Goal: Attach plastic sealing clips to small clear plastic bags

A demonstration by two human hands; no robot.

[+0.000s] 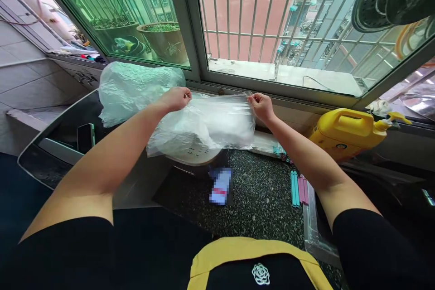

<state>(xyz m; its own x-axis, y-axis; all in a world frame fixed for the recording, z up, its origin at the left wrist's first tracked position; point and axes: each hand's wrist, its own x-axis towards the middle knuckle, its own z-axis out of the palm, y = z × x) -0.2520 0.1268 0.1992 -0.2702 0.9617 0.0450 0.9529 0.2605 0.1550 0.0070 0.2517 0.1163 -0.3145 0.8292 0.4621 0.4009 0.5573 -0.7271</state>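
Note:
A clear plastic bag [207, 122] is stretched between both my hands above the dark speckled counter [261, 199]. My left hand [176, 98] is closed in a pinch on the bag's upper left edge. The upper right edge is pinched by my right hand [260, 105], also closed. The bag hangs down over a white round appliance [193, 156] that stands on the counter below it. Through the plastic the appliance shows only dimly.
A second crumpled plastic bag [132, 88] lies at the left by the window. A yellow jug [346, 131] stands on the sill at right. Coloured sealing sticks [299, 188] and a clear tray edge [312, 231] lie on the counter. A phone [85, 137] leans at left.

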